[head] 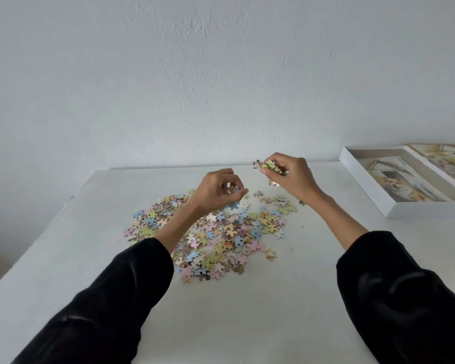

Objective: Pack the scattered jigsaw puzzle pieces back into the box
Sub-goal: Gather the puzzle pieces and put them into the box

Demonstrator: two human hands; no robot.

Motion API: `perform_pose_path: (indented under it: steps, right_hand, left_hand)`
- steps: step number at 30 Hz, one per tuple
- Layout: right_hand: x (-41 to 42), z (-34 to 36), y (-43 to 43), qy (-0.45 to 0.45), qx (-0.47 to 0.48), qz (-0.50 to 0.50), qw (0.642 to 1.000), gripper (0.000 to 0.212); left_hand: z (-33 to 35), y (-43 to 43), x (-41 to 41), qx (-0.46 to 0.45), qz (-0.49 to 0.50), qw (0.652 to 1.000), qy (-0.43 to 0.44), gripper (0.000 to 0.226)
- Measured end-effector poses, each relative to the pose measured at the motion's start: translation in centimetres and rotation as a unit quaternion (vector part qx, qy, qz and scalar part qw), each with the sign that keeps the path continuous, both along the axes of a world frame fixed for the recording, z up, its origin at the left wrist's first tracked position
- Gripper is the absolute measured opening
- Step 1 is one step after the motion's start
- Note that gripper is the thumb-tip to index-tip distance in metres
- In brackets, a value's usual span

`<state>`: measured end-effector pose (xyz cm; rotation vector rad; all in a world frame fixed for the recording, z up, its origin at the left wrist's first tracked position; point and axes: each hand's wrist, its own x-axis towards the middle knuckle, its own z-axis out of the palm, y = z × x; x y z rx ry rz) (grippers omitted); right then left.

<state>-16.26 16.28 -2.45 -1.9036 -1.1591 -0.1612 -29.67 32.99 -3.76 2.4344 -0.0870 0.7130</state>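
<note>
A pile of pastel jigsaw pieces (216,232) lies spread on the white table (247,311). My left hand (216,189) hovers over the pile's far side, fingers closed on a few pieces. My right hand (290,174) is raised above the table to the right of the pile, gripping a bunch of green and brown pieces that stick out past the fingers; one piece hangs just below the hand. The white puzzle box (378,198) lies open at the right edge, its inside showing a painted picture.
A second box part with a printed picture (447,158) leans beside the box at the far right. A plain white wall stands behind the table's far edge (168,168). Black sleeves cover both forearms.
</note>
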Motion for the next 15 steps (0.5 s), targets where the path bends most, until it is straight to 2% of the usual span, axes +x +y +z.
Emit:
perform_pose_path:
  steps: [7, 15]
  right_hand:
    - [7.2, 1.7, -6.2, -0.002, -0.016, -0.011, 1.0, 0.016]
    - [15.6, 2.2, -14.1, -0.01, -0.012, -0.058, 0.998, 0.017]
  left_hand:
    - [0.3, -7.0, 6.7, -0.027, 0.014, 0.999, -0.014, 0.013]
    - [0.5, -16.4, 15.6, -0.045, -0.035, 0.998, 0.002, 0.014]
